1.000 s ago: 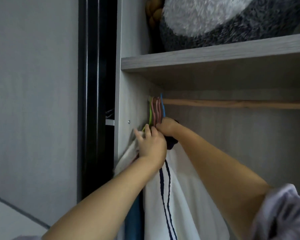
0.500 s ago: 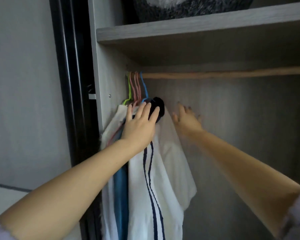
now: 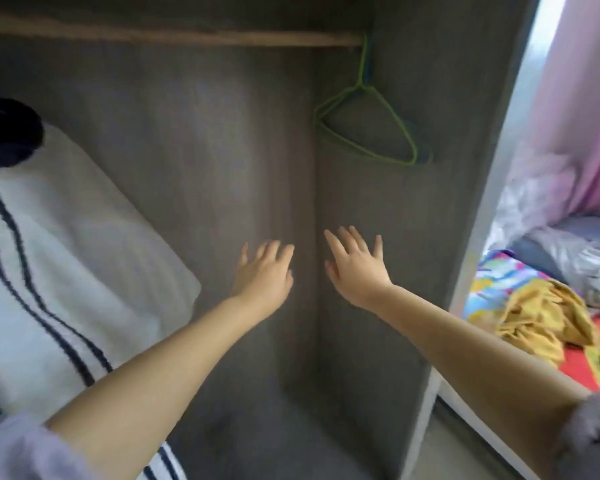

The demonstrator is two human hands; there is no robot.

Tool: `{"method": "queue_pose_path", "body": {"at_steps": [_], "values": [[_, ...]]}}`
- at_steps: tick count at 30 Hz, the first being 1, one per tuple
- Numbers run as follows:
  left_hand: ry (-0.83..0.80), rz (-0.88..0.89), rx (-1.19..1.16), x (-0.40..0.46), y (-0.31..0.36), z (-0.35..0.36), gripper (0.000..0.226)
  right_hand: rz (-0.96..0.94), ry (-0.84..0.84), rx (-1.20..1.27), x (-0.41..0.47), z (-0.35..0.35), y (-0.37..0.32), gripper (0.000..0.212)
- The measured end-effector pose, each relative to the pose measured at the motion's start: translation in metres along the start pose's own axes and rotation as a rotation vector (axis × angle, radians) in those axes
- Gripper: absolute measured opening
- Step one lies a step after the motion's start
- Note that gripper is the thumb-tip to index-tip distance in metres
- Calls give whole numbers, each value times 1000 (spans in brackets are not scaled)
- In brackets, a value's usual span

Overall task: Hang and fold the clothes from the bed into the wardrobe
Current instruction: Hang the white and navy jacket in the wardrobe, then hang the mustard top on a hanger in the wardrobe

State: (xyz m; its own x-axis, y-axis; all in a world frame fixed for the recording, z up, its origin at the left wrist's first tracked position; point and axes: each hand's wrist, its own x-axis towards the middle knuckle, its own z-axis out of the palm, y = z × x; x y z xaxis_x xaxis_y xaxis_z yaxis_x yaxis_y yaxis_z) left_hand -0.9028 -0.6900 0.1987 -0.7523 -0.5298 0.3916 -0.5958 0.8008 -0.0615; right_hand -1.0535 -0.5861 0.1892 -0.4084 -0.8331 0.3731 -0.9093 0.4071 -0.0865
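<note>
Reaching into the wardrobe (image 3: 222, 150), both arms extend forward, bare from the sleeve ends. Left hand (image 3: 264, 275) and right hand (image 3: 357, 268): fingers straight and spread, grip wide, holding nothing, side by side in front of the inner corner; contact with the panels cannot be told. Wardrobe interior: matte grey wood-grain board, flat back and right side panels. Round pale wooden rail (image 3: 187, 38) runs horizontally across the top. One thin green wire hanger (image 3: 368, 126), triangular, hangs bare at the rail's right end, its long axis lying along the side panel. White garment (image 3: 66, 237), soft, with paired dark-blue stripes and a dark collar, hangs at far left, long axis downward. Outside to the right, on the bed (image 3: 492, 292) with its bright printed sheet, a crumpled yellow garment (image 3: 541, 317) lies in a heap.
</note>
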Motion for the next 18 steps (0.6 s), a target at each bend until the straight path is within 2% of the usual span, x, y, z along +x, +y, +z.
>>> {"method": "queue_pose_path", "body": {"at_steps": [4, 12, 18], "values": [[-62, 156, -119, -4, 114, 45, 48, 155, -104, -48, -92, 6, 103, 58], [-289, 447, -264, -34, 366, 104, 48, 576, -434, -89, -311, -7, 303, 61], [-391, 548, -328, -41, 490, 127, 47, 781, -542, -57, -395, -29, 399, 61]]}}
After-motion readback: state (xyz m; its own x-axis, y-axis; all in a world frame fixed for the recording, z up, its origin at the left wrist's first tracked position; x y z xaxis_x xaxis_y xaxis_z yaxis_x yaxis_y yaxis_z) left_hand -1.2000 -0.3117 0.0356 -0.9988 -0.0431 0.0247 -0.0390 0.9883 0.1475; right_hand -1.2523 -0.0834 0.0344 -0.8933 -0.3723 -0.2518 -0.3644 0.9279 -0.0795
